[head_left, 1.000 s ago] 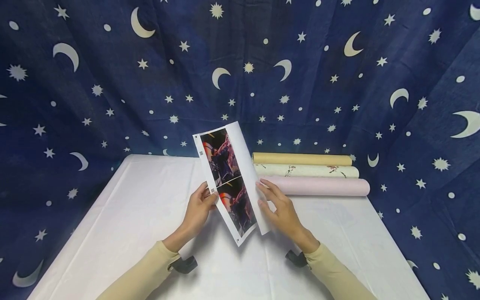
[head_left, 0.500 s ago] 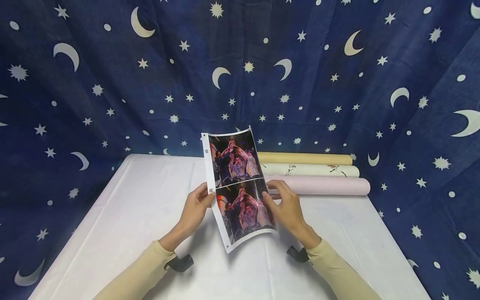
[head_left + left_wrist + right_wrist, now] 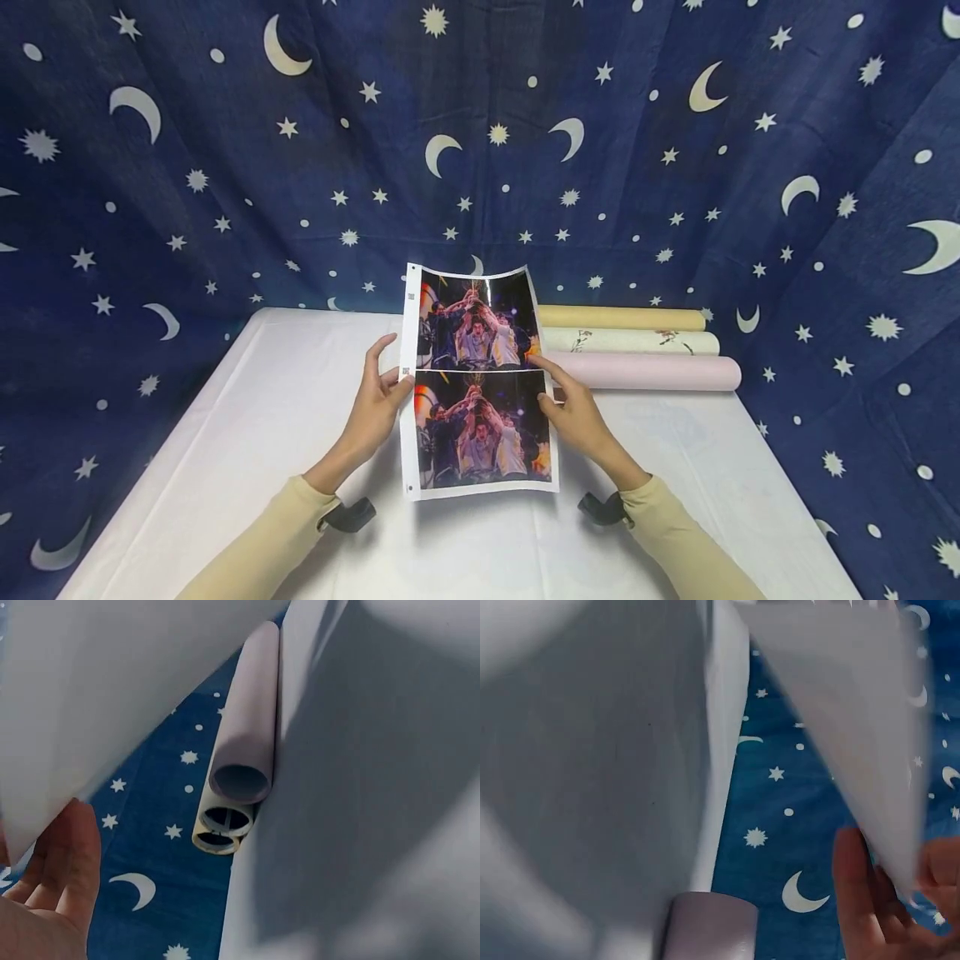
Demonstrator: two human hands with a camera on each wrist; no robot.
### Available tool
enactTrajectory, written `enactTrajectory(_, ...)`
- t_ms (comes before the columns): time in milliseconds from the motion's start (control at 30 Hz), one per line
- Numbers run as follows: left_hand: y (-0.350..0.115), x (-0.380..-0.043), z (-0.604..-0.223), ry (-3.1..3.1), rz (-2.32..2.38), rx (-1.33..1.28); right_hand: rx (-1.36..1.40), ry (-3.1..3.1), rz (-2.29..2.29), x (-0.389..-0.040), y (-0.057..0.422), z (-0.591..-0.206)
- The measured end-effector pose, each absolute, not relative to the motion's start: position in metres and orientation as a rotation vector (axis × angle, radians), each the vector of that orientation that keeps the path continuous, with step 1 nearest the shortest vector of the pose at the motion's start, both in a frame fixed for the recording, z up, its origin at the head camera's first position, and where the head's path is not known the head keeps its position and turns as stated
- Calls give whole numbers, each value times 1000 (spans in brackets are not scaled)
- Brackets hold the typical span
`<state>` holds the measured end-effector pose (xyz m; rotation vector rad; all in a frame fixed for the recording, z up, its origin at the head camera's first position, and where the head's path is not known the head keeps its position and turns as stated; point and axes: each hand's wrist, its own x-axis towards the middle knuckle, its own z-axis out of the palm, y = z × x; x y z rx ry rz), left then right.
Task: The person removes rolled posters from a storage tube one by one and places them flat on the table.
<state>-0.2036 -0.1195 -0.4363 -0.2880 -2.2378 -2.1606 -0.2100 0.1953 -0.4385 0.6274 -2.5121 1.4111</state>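
Note:
A white-bordered photo sheet is held up over the table, its face bearing two like pictures, one above the other, of people with raised arms. My left hand pinches its left border between thumb and fingers, the index finger sticking up apart from it. On the opposite edge my right hand grips the sheet, thumb in front. The sheet's plain pale back fills the upper left of the left wrist view, and in the right wrist view the back slants down to the right hand's fingers.
A pink roll, a flower-patterned roll and a yellow roll lie side by side at the table's back right. White cloth covers the table. A dark blue curtain with moons and stars hangs behind.
The sheet's right side, folded over a second ago, has opened out so both pictures face me. The sheet has turned more upright. My left hand has shifted left and its index finger has lifted.

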Motion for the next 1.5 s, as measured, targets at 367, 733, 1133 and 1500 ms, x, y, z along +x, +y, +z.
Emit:
enactTrajectory(367,-130,-206,-441,-2368,-2087,-247,604,-2573,1845,-211,201,-440)
enactTrajectory(733,-146,-209,-445,-2315,-2372,-280,707,-2468,2148,-215,211,-440)
enactTrajectory(1133,-151,-209,-449,-2364,-2374,-259,697,-2369,2299,-214,204,-439)
enactTrajectory(1500,-157,-211,-451,-2632,-1539,-202,566,-2547,1849,-221,185,-450)
